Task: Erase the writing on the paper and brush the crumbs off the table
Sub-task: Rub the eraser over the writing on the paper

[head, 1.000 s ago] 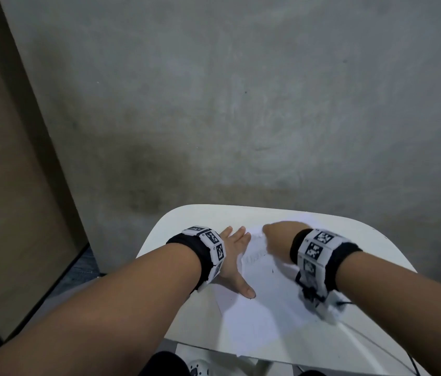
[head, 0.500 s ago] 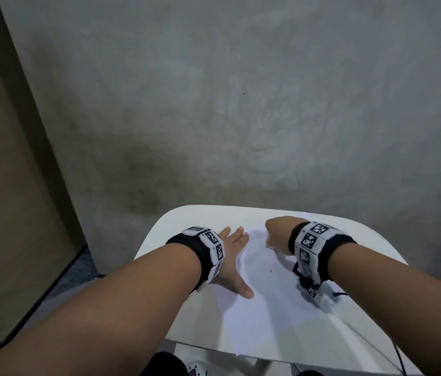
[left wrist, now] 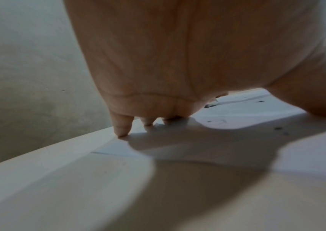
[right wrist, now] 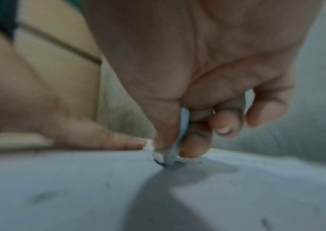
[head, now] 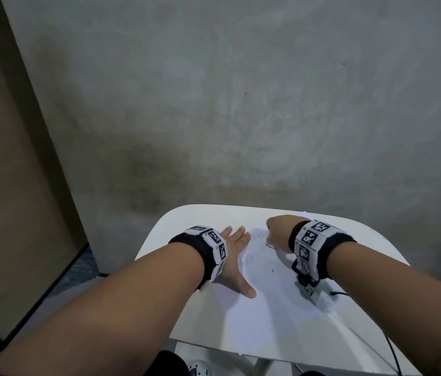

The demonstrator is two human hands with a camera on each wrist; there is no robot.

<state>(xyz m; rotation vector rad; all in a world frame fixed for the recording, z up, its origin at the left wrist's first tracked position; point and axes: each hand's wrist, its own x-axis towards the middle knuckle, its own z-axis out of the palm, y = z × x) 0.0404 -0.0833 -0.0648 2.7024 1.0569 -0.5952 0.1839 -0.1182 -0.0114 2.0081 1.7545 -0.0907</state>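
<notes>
Change: right hand (head: 277, 232) shifted slightly toward the far right of the paper (head: 273, 302) compared with a second ago; left hand (head: 234, 256) unchanged in place.
Left hand: flat on the sheet's left edge, fingers (left wrist: 121, 125) straight and spread, tips pressing down, thumb out toward the near side; pins the sheet to the worktop (head: 187, 223).
Paper: lies across the middle of the white worktop, near edge reaching the front rim; faint grey writing (head: 258, 234) at the far end, between the two hands.
Crumbs: dark specks (head: 272, 270) scattered over the sheet, seen too from both wrist views.
Right hand: fingers (right wrist: 195, 140) curled, pinching a small pale eraser (right wrist: 173, 154) against the thumb, its dirty tip touching the sheet.
Step in hand: judged as rubbing out the writing, with the crumb brushing not yet begun.
Next move: likely short strokes back over the remaining marks, with steady downward hold from the left to stop the sheet creasing; afterwards a sweep of the specks off the rim.
</notes>
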